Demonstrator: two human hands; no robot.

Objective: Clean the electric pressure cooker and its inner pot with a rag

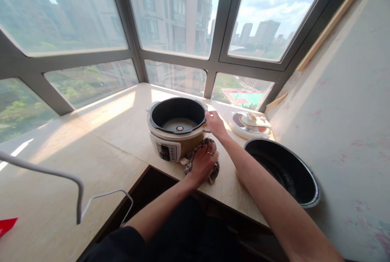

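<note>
and there it was, the round cream-and-olive electric pressure cooker [175, 132], lid off, sitting on the pale stone counter [100, 140] under the big corner window [170, 14]. its black inner cavity lay open to the light, control panel facing the person.

the left hand [203, 162] was pressed down on a crumpled grey-brown cloth [195, 157], fingers curled over it and bunching it, right against the cooker's lower side wall. a ring showed on one finger. the cloth was touching both the cooker's base and the counter.

the right hand [215, 124] was up at the cooker's rim on its right side, fingers resting on the edge by the side handle; whether they were truly clamped around it, i could not tell from this angle.

off to the right, the cream round cooker lid [250, 126] lay flat on the counter near the wall. nearer the person, the black round inner pot [283, 172] sat beside the right forearm. at the left, a white cable [81, 191] trailed over the counter, and a red scrap [6, 225] peeked in at the edge.
</note>
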